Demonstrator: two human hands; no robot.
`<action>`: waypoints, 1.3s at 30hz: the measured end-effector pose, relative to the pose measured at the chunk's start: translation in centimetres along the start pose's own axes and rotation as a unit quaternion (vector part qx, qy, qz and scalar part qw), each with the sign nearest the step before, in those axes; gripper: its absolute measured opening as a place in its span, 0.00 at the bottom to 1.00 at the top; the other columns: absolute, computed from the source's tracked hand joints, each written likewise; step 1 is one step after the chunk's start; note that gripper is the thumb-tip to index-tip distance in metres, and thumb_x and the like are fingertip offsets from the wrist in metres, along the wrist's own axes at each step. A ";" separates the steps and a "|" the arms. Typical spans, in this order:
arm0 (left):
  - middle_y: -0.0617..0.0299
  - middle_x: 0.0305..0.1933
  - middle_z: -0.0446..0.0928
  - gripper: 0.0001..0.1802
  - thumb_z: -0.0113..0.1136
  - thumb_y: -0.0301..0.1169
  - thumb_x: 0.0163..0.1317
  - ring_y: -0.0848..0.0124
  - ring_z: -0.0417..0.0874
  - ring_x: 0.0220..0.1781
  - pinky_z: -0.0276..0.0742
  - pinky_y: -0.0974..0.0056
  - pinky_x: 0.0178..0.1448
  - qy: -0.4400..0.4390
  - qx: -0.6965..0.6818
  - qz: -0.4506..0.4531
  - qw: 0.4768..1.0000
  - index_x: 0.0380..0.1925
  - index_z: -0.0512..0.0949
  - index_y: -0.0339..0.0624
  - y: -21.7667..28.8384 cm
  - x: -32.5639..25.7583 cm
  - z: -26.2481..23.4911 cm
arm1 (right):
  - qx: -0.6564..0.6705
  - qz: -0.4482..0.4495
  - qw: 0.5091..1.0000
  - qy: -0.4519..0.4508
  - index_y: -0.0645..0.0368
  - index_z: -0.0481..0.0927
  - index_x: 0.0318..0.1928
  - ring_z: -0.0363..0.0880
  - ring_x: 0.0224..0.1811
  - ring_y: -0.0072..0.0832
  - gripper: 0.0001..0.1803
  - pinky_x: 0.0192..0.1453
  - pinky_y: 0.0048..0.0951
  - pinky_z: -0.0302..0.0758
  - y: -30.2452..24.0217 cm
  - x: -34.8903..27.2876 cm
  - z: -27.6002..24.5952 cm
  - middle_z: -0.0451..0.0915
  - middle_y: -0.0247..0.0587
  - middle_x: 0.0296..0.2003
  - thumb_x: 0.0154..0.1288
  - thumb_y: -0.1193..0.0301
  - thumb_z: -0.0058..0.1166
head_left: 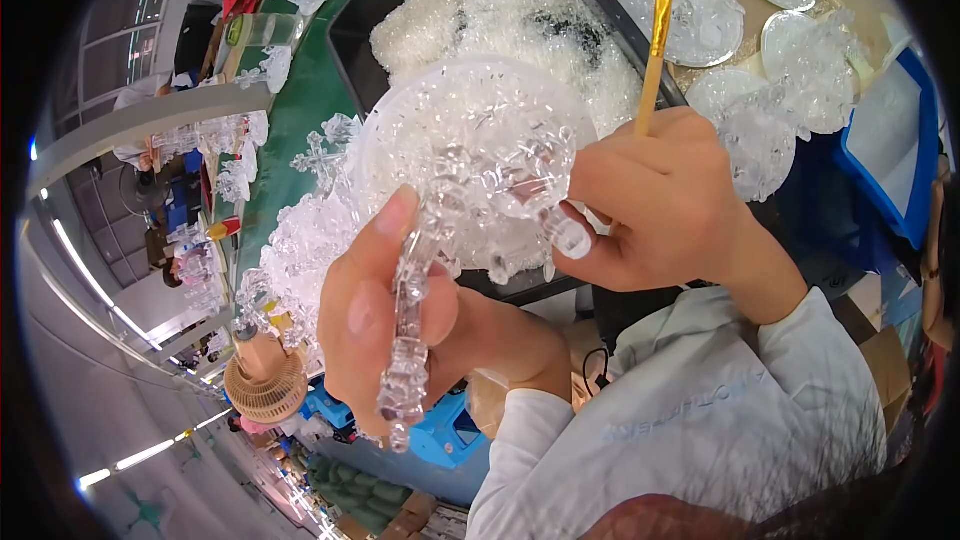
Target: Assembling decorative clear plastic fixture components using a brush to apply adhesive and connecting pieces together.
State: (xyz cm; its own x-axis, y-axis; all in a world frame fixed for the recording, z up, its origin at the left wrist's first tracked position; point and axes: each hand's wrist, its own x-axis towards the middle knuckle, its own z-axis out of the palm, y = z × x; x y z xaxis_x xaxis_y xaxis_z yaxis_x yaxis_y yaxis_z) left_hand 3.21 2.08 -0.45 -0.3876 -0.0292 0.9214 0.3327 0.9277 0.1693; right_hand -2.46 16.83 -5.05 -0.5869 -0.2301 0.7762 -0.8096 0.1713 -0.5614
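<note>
My left hand (375, 315) is closed around a clear plastic ornament (410, 340) with a knobbly stem, its thumb pressed along the side. Beyond the stem spreads a round, frosted-clear disc (400, 125); whether the two are joined I cannot tell. In my right hand (665, 205) a paintbrush (653, 75) with a wooden handle and gold ferrule points upward, and its bristles overlap the clear pieces behind. The right fingertips are curled at a short clear tube-like end (568, 232) of the ornament, seemingly touching it.
Behind the disc, a black tray (350, 45) holds clear glittery granules (440, 0). Round clear ornaments (690, 20) lie on a tan surface at upper right, with a blue bin (895, 150) beside them. More clear pieces (310, 250) are heaped on the green table (325, 95); a tan fan (265, 380) stands lower left.
</note>
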 end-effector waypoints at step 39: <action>0.42 0.28 0.82 0.19 0.62 0.36 0.64 0.66 0.77 0.21 0.74 0.68 0.26 0.096 -0.046 0.002 0.994 0.44 0.74 0.29 0.1 -0.3 2.0 | -0.067 -0.006 0.994 -0.086 0.60 0.79 0.33 0.76 0.20 0.29 0.15 0.22 0.30 0.67 -0.3 -0.8 -0.6 0.75 0.33 0.24 0.44 0.69 0.66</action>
State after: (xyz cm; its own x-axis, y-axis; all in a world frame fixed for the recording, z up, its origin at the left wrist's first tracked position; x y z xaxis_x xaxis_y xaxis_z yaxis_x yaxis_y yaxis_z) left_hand 1.66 2.90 -1.37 -0.2182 -0.1041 0.9703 0.4141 0.8905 0.1887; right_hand -1.75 17.54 -5.34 -0.5780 -0.3907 0.7164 -0.8159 0.2912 -0.4995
